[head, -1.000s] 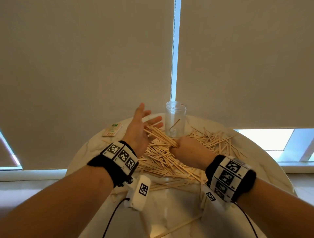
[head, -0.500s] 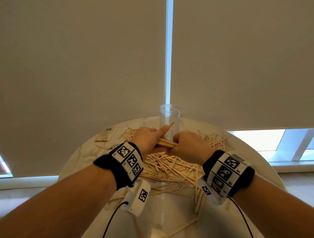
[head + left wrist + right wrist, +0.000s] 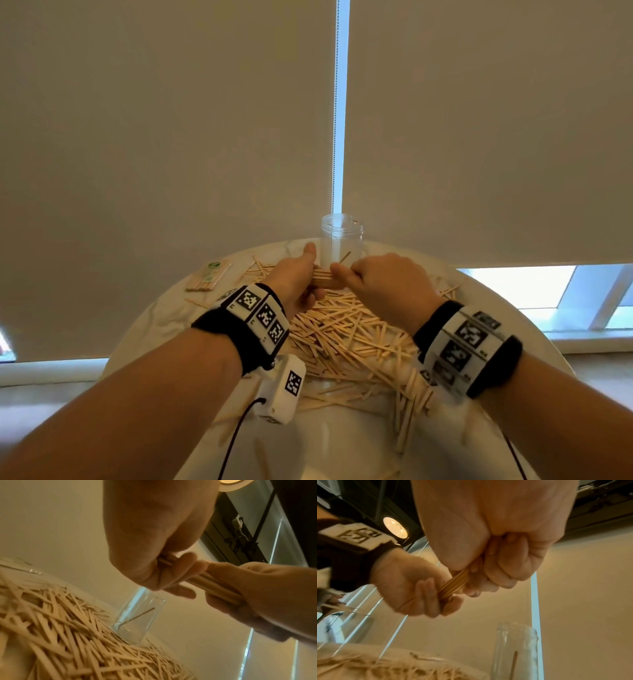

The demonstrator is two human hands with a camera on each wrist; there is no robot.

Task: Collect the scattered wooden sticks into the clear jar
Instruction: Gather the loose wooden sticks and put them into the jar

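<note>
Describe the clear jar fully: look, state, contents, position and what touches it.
The clear jar is a tall, transparent cylinder with a ribbed neck, lidless, standing upright at the far edge of the round table. One stick leans slantwise inside; otherwise it looks empty. The loose pile reaches its base. Both hands hold a bundle just in front; whether they touch it is unclear.

1. Bare forearms, no sleeves; each wrist wears a black wristband.
2. The left wristband (image 3: pixel 246 325) carries white plates printed with black-and-white square markers.
3. The right wristband (image 3: pixel 469 346) bears similar marker plates.
4. A white camera module (image 3: pixel 282 389) with a marker hangs under the left wrist, trailing a black cable (image 3: pixel 236 435).
</note>
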